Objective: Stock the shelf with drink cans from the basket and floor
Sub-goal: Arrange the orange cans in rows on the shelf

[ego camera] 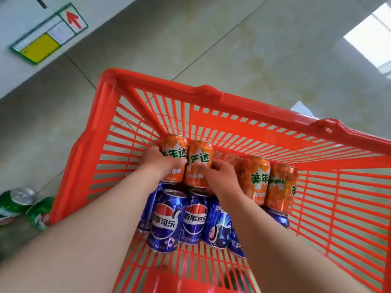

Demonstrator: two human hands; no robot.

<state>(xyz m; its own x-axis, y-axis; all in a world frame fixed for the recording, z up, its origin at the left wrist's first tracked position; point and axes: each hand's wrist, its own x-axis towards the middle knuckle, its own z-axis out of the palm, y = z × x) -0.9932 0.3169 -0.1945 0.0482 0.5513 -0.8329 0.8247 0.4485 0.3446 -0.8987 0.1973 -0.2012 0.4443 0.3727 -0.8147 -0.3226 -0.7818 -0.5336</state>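
Observation:
An orange-red plastic basket sits on the tiled floor and holds orange and blue drink cans. My left hand grips one orange can near the basket's far wall. Beside it, my right hand grips a second orange can; the two cans touch. Two more orange cans stand to the right. Several blue cola cans lie below my hands. No shelf is in view.
Two green cans lie on the floor left of the basket. A white wall with a green-framed sign runs along the upper left. Pale floor tiles stretch beyond the basket.

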